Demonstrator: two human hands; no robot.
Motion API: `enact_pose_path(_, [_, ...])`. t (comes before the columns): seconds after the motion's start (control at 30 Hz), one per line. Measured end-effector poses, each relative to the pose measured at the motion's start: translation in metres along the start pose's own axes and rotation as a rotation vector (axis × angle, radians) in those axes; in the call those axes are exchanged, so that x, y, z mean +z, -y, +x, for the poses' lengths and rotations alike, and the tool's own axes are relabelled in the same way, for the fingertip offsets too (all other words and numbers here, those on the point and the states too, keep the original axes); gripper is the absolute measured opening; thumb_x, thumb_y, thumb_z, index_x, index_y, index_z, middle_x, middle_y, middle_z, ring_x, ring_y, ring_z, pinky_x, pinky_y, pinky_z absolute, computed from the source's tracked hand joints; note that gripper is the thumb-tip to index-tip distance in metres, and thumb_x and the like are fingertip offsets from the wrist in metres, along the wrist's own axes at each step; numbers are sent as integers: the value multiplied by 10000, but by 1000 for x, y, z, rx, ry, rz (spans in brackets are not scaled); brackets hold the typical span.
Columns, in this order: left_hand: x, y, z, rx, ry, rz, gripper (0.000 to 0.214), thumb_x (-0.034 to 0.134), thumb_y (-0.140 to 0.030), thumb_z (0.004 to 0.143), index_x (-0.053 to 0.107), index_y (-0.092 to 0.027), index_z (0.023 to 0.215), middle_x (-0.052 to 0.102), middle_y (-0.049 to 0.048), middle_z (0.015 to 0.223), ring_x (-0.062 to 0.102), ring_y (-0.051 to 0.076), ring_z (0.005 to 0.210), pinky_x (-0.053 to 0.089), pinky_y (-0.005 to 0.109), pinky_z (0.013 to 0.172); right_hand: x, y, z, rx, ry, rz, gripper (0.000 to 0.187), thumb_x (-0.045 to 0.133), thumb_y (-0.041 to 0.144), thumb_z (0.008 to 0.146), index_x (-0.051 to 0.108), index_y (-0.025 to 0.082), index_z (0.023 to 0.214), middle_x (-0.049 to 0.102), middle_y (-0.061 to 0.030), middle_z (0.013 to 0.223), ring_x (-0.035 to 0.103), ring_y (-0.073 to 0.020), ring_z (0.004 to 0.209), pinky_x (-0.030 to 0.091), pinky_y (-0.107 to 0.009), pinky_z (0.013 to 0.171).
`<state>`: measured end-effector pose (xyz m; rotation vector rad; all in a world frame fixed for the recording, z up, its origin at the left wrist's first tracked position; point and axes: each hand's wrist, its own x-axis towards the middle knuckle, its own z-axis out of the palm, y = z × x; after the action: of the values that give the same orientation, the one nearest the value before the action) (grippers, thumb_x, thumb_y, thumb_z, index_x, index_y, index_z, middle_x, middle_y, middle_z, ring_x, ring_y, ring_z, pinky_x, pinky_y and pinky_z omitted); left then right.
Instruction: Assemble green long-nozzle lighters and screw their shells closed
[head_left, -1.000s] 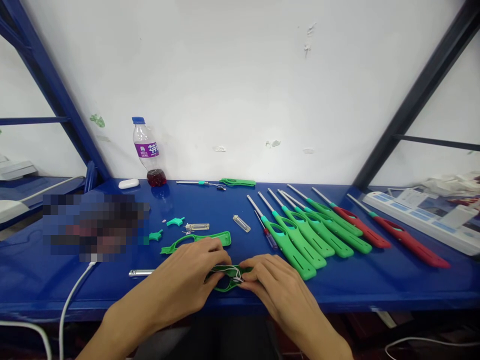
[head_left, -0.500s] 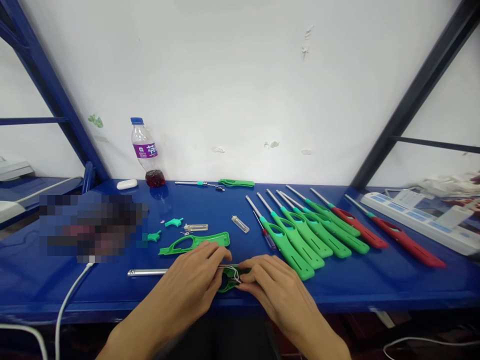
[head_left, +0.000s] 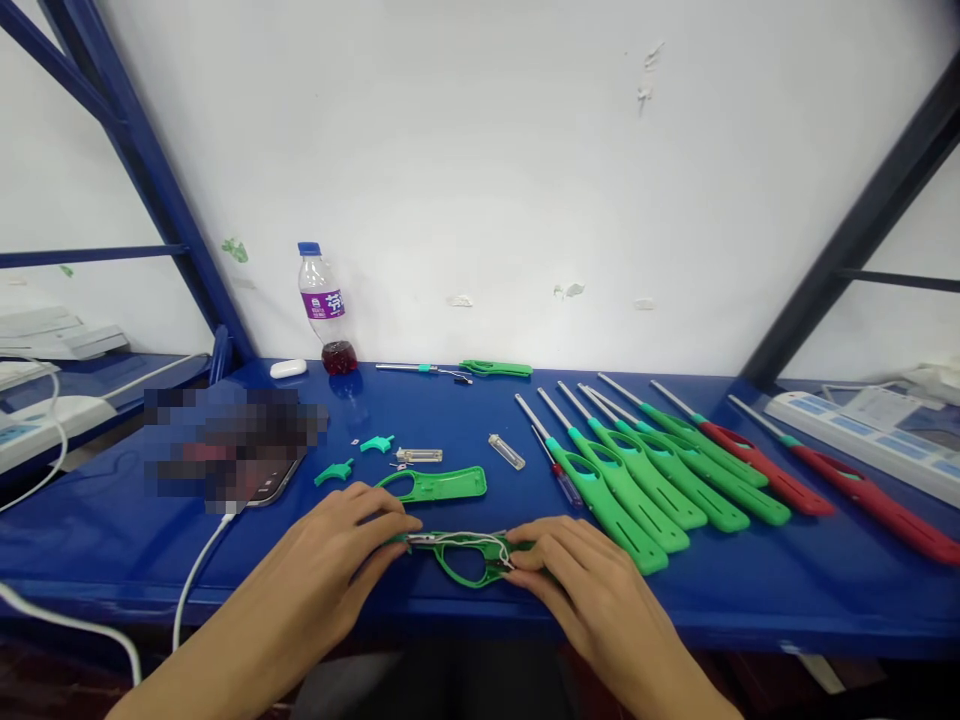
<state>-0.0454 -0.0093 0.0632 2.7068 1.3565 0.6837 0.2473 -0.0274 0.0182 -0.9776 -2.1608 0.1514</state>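
Note:
A green lighter half-shell (head_left: 459, 574) lies at the table's front edge, its finger ring towards me. White wires (head_left: 487, 541) run along its inner side. My left hand (head_left: 339, 555) is closed on its left end, pinching the lighter's nozzle, which the fingers mostly cover. My right hand (head_left: 589, 575) is closed round the handle end, with thumb and fingertips pressed at the wires by the ring. Just behind lies another green half-shell (head_left: 454, 486). Beyond it are teal triggers (head_left: 334, 472) and a clear fuel tank (head_left: 420, 456), with a second tank (head_left: 507, 452) farther right.
Several green lighters (head_left: 626, 525) and red lighters (head_left: 885, 505) lie in a row at right, beside a screwdriver (head_left: 566, 485). A power strip (head_left: 900, 440) is at far right. At the back stand a bottle (head_left: 324, 310) and a loose nozzle (head_left: 405, 367). A phone cable (head_left: 196, 560) hangs at left.
My left hand has slid left along the lighter, uncovering more of the wires and ring. My right hand stays at the handle end. The whole view has shifted somewhat left.

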Motion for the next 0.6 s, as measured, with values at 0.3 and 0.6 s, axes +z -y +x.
enact_pose_path(0.3, [12,-7,5,-26,43,-96,305,475,-183,1073,768,-263,1039,723,40,1077,685,231,970,545,367,867,-5,5,2,28,22,44,134,532,207,1096,642,250,1034,742,-34,1095,717,-218,1017,552,-366,900])
enact_pose_path(0.6, [-3,3,7,-40,-24,-56,247,523,-337,1079,767,-301,1062,742,23,1086,686,248,983,527,390,902,-7,5,1,52,7,90,151,548,204,1086,681,254,1036,746,-41,1114,717,-223,1026,577,-355,893])
